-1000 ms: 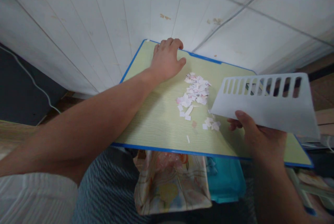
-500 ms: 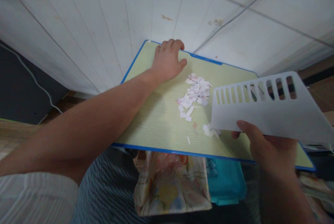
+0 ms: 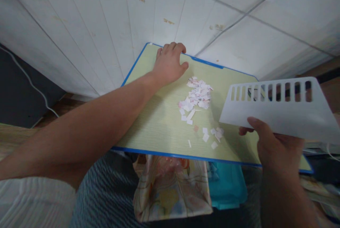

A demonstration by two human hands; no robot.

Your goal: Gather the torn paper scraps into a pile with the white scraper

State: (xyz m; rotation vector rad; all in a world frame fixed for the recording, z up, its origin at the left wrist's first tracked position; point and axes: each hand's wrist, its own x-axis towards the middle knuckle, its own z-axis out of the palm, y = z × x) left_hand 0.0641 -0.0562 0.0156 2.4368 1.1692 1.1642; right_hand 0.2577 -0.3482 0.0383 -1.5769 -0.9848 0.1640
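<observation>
"While the slotted white panel [image 3: 268,111] is occupying the right of the frame, what is supporting it?"

"The right hand [image 3: 278,146]. Its thumb is pressing on the panel's face by the lower edge and the fingers, partly hidden, are bending underneath, clamping it. Whether the panel is touching the board, I cannot tell."

"And the paper scraps?"

"The main pile [image 3: 199,95] is lying at the centre of the frame; a smaller cluster [image 3: 217,133] is lying below and right of it, near the panel's left corner. One orange-tinted scrap [image 3: 196,128] is lying between them."

"The left hand [image 3: 170,63]?"

"It is resting above centre, its fingers curling over the board's far edge, thumb standing apart from them."

"Surroundings?"

"The pale green board [image 3: 154,121] is spanning the middle. Below its near edge, a patterned container [image 3: 172,196] and a turquoise box [image 3: 228,185] are showing at lower centre. White panelling [image 3: 106,26] is filling the upper frame, a cable [image 3: 247,13] crossing it at upper right."
</observation>
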